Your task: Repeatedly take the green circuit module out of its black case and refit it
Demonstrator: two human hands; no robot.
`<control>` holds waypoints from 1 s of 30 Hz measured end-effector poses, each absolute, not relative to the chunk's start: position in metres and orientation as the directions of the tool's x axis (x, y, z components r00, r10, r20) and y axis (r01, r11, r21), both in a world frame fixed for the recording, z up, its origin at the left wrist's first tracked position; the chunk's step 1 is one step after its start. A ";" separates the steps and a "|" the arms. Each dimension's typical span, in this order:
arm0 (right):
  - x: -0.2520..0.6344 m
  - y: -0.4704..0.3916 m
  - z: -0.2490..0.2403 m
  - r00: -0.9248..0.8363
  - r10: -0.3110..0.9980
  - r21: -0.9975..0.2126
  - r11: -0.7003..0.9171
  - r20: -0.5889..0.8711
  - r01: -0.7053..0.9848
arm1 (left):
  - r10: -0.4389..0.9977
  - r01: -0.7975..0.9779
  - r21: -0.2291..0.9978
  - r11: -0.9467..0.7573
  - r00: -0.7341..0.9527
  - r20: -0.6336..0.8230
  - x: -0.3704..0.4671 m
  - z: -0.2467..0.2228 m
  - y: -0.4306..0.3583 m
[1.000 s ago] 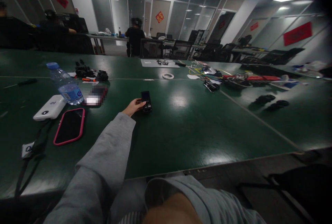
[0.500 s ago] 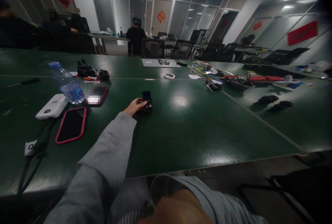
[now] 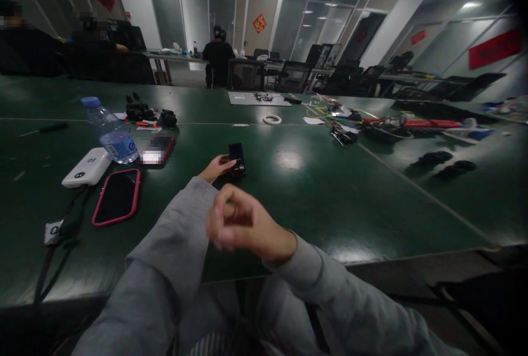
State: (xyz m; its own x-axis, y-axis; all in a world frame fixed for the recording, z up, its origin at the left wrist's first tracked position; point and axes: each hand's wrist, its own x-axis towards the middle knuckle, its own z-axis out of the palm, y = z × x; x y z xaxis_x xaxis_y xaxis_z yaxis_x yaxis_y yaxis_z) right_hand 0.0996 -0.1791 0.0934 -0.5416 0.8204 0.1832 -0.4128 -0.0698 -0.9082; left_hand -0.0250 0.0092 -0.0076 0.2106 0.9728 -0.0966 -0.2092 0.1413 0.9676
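The black device is on the counter, roughly in front of you, its upper end pointing away. It is small and oblong, with a dark screen filling the upper part and small buttons or fittings, too fine to read, below. Whether it lies flat or is propped at a tilt, you cannot tell from here.

Your left grip is closed around the device's left side, thumb across its lower front. Your right grip hangs nearer your body, above your left cuff, apart from the device. Its fingers are loosely curled and blurred; nothing shows in it, but whether the fingertips meet cannot be told.

The step in hand seems to be steadying the device. The next move probably calls for keeping that left hold firm and guiding the right grip clear of your sleeve.

Further left lie a pink-edged phone, a white box with a cable, and a tilted-looking water bottle. Beyond the device lies a white ring.
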 end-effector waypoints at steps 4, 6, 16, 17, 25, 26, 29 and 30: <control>0.122 -0.109 0.058 -0.306 0.917 -0.950 0.179 0.256 -0.257 | 0.972 -0.212 0.972 0.101 0.228 -0.051 -0.025 -0.014 0.014; 0.134 -0.081 0.038 -0.211 0.936 -0.957 0.257 0.281 -0.135 | 0.973 -0.226 0.968 0.106 0.224 -0.054 -0.025 -0.017 0.016; 0.160 -0.026 -0.023 0.074 0.944 -0.925 0.295 0.320 0.238 | 0.974 -0.236 0.967 0.098 0.224 -0.044 -0.025 -0.015 0.012; 0.159 -0.023 -0.025 0.037 0.958 -0.940 0.269 0.283 0.210 | 0.975 -0.232 0.968 0.093 0.218 -0.042 -0.025 -0.015 0.012; 0.144 -0.016 -0.016 -0.142 0.971 -0.980 0.198 0.193 0.022 | 0.984 -0.196 0.979 0.050 0.177 -0.015 -0.025 -0.015 0.010; 0.143 -0.016 -0.015 -0.146 0.970 -0.980 0.198 0.196 0.001 | 0.984 -0.183 0.982 0.044 0.176 -0.011 -0.025 -0.015 0.009; 0.144 -0.016 -0.014 -0.150 0.970 -0.981 0.185 0.192 -0.061 | 0.986 -0.150 0.989 0.019 0.166 0.007 -0.023 -0.013 0.008; 0.145 -0.016 -0.015 -0.153 0.970 -0.981 0.178 0.188 -0.078 | 0.987 -0.139 0.990 0.009 0.160 0.014 -0.022 -0.013 0.008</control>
State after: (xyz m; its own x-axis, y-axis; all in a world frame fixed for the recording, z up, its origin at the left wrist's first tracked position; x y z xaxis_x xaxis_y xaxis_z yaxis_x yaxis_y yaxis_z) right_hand 0.1454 -0.0158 -0.0146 -0.1526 0.9702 0.1881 -0.0779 0.1779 -0.9810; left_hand -0.0223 0.0075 -0.0129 0.1596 0.9871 0.0138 -0.1389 0.0086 0.9903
